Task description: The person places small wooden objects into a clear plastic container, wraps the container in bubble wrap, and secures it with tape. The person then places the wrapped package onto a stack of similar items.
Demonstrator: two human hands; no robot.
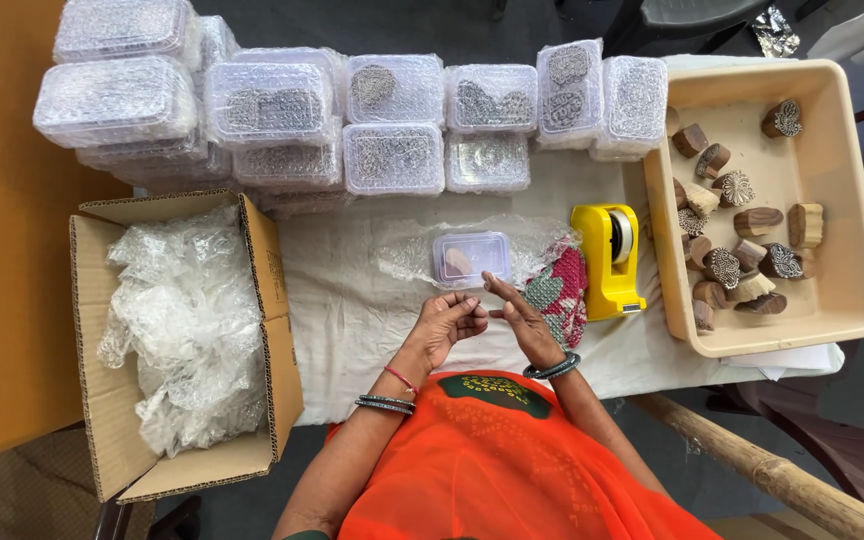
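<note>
One head-worn camera looks steeply down, fairly close, over the cloth-covered table [352, 320].

White cloth [352, 320] covers the worktable; orange surface [2, 200] at left, dark grey floor [452, 25] beyond. Dark chair [692, 15] at top edge, bamboo pole [782, 475] lower right (lying slanted). Even, soft daylight.

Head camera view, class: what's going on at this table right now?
A person's left hand and right hand meet, fingers touching, above a white cloth, holding nothing I can make out. Just beyond lies a small lidded plastic box on bubble wrap, beside a yellow tape dispenser and a tray of carved wooden blocks.
</note>
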